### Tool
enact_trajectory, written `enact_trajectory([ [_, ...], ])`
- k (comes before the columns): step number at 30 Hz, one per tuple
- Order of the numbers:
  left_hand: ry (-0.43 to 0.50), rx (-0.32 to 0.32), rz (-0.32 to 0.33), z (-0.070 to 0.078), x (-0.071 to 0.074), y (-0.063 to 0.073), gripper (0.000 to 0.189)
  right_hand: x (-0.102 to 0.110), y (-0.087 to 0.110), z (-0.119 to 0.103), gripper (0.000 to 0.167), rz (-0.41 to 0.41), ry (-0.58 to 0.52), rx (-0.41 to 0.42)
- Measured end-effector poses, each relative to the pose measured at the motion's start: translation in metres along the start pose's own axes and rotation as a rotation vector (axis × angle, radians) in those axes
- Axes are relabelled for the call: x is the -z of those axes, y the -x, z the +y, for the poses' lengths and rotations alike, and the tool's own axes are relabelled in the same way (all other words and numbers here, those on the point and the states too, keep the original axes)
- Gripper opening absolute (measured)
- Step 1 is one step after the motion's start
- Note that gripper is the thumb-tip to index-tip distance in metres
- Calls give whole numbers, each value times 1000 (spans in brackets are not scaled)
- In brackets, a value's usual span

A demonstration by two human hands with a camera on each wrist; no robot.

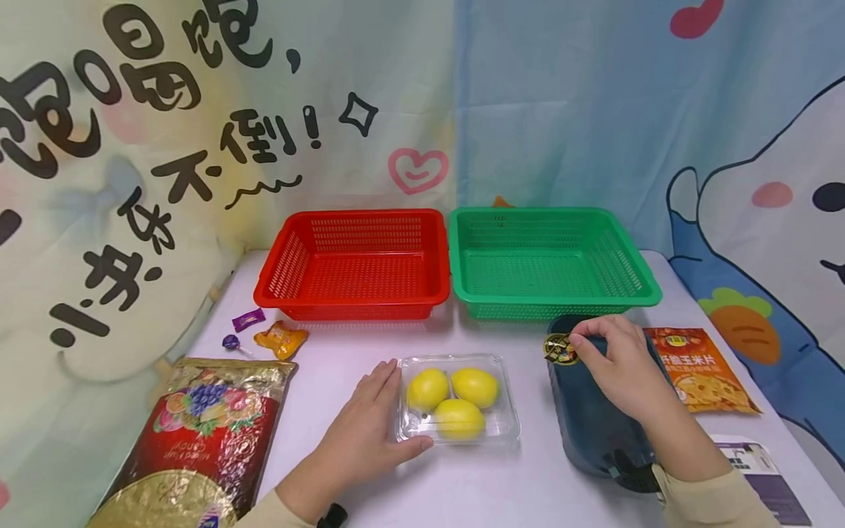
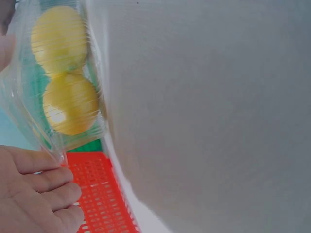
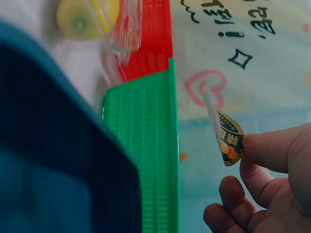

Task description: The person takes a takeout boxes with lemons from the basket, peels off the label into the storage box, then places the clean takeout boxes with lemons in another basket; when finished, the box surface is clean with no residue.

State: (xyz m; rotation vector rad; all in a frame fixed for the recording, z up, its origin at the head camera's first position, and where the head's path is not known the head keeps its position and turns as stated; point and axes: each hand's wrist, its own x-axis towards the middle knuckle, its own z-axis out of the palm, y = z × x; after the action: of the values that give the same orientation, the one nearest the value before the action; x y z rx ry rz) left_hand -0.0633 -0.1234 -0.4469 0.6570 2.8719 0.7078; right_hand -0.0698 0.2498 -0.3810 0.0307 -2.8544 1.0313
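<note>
A clear plastic box (image 1: 511, 418) with three yellow lemons (image 1: 460, 419) in it stands at the middle of the table. My left hand (image 1: 370, 425) lies along its left side, fingers extended, the thumb at its front corner. In the left wrist view the fingers (image 2: 53, 179) touch the box's edge. My right hand (image 1: 623, 367) pinches a round black-and-gold sticker (image 3: 231, 138) between thumb and forefinger. The sticker is curled, and its pale back shows in the right wrist view. Below that hand is a dark blue plastic bin (image 1: 587, 425).
Red (image 1: 350, 302) and green (image 1: 554, 300) baskets stand side by side at the back. A fruit candy bag (image 1: 198, 433), an orange packet (image 1: 282, 339), a lollipop (image 1: 231, 342) and a purple sweet (image 1: 248, 319) lie left. An orange snack bag (image 1: 706, 374) and purple-white pack (image 1: 775, 488) lie right.
</note>
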Motion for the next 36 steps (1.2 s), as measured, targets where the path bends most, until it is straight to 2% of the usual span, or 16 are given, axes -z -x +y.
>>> enact_trajectory([
  [7, 8, 17, -15, -1, 0, -1, 114, 3, -4, 16, 35, 16, 39, -43],
  [20, 20, 28, -27, -1, 0, -1, 114, 2, -15, 47, 32, -65, 81, -87],
  [26, 19, 27, -25, -2, -1, 0, 114, 1, -20, 55, 38, -129, 72, -119],
  [36, 2, 12, -15, -4, -2, -1, 115, -4, -30, 64, 32, -122, 129, -109],
])
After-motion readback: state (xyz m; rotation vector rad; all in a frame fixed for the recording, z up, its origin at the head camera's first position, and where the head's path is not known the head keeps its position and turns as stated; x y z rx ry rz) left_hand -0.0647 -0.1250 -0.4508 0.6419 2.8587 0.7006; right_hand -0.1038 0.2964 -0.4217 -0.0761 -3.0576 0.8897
